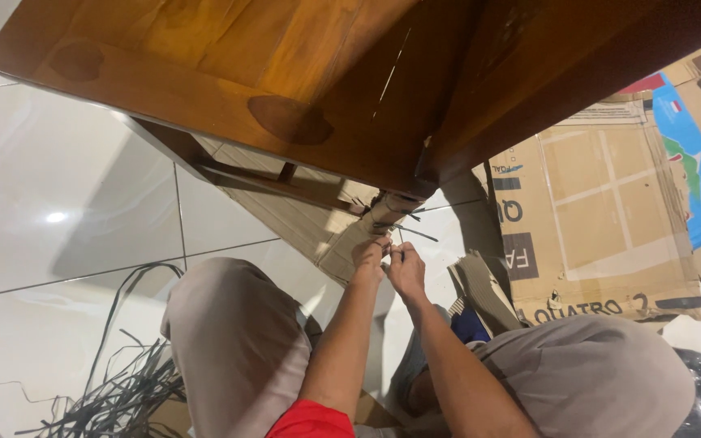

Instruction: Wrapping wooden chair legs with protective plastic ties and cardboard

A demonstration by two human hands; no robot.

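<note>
Both hands, left hand [369,253] and right hand [406,268], pinch black strapping [415,232] at the cardboard-wrapped table leg [384,212].

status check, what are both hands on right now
Left hand and right hand together, pinching thin black plastic strap at cardboard-wrapped wooden table leg. Flattened brown cardboard sheets beside; loose cut straps on white tile floor.

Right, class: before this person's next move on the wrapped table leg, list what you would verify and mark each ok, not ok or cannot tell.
1. Both hands at the work: left hand and right hand meet below the wrapped leg: ok.
2. Grip on the black strap: cannot tell.
3. Cardboard wrap on the leg: torn, partly on: not ok.
4. Floor free of trip hazards: loose straps beside the left knee: not ok.
5. Flattened box lying flat: ok.
</note>
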